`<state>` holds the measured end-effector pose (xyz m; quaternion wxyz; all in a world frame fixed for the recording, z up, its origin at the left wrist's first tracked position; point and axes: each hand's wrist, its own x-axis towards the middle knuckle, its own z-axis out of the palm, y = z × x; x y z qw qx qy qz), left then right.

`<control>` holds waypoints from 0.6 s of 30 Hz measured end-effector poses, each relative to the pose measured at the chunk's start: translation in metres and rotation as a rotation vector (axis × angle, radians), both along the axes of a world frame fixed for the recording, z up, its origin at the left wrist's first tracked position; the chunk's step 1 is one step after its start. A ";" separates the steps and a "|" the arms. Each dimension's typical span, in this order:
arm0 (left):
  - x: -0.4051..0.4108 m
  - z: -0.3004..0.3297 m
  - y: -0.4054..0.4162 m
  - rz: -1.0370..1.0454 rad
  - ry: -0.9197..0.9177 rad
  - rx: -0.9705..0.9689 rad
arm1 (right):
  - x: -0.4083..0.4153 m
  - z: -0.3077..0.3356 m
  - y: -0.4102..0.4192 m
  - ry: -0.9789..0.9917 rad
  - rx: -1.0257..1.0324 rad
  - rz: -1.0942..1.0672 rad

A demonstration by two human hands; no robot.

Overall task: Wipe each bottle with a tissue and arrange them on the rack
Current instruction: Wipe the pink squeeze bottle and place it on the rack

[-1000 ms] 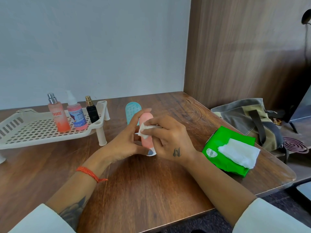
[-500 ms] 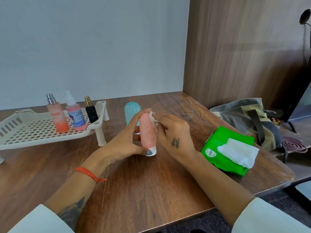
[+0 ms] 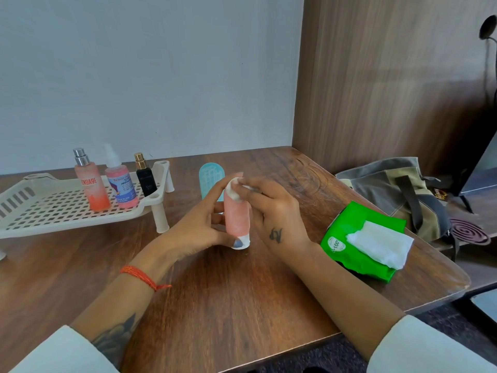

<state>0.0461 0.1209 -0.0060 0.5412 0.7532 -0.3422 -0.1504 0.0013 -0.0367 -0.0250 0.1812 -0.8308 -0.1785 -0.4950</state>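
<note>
Left hand (image 3: 200,228): grips pink bottle (image 3: 236,220) upright on table (image 3: 228,305), steadying it for wiping
Right hand (image 3: 271,211): pinches tissue (image 3: 234,185) against bottle top
Rack (image 3: 53,214): three bottles placed
Blue bottle (image 3: 211,181): behind, likely unwiped

Pale grey wall (image 3: 150,71) behind; wood-grain panel (image 3: 376,76) right; brown wooden table (image 3: 228,305).

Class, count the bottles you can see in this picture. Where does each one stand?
5: three on the rack, orange, pink, black; a peach one in both hands; a blue one behind.
</note>
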 end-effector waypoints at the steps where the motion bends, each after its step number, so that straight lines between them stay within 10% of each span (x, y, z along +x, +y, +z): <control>1: -0.001 0.000 0.000 0.003 -0.005 0.002 | -0.001 0.000 0.000 0.019 0.028 0.007; 9: -0.002 0.002 0.000 0.021 -0.018 0.035 | -0.004 0.009 0.001 -0.025 0.240 -0.061; 18: -0.001 0.001 -0.001 0.020 0.002 -0.013 | -0.001 0.002 0.002 -0.048 -0.010 -0.015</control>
